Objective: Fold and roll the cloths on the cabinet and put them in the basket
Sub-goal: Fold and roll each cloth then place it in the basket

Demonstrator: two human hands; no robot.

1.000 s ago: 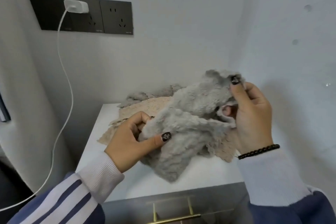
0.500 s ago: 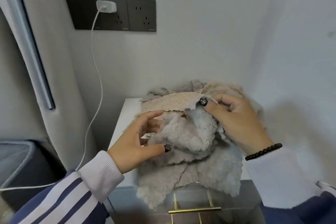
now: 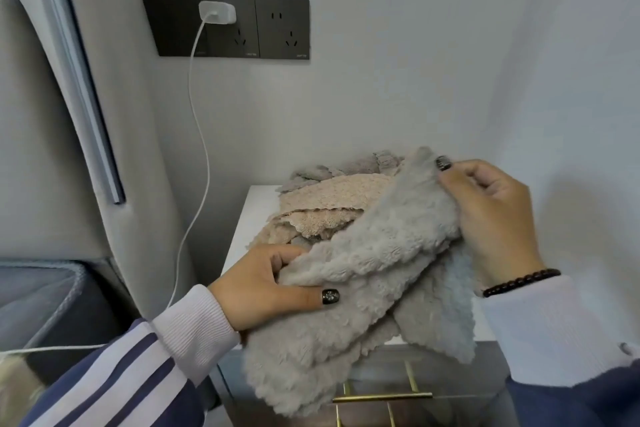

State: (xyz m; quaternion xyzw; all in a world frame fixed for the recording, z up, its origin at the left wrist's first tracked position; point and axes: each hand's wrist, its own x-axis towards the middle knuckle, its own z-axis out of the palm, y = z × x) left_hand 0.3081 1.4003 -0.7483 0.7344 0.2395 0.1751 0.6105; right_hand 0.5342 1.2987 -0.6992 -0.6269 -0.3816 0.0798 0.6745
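A fluffy grey cloth (image 3: 374, 274) is stretched between my two hands above the white cabinet top (image 3: 249, 218). My left hand (image 3: 263, 284) grips its lower left edge, thumb on top. My right hand (image 3: 491, 215) pinches its upper right corner. The cloth's lower part hangs over the cabinet's front. Behind it lies a pile with beige cloths (image 3: 322, 204) and another grey cloth (image 3: 332, 170) on the cabinet. A dark grey basket (image 3: 41, 291) stands at the lower left, only partly in view.
A black socket panel (image 3: 277, 28) on the wall holds a white charger (image 3: 216, 12), and its cable (image 3: 201, 156) hangs down left of the cabinet. A wall closes the right side. The cabinet drawer has a brass handle (image 3: 381, 397).
My right hand has lifted the grey cloth's corner up and to the right, spreading it out. My left hand now grips the cloth's left edge. The view has shifted slightly.
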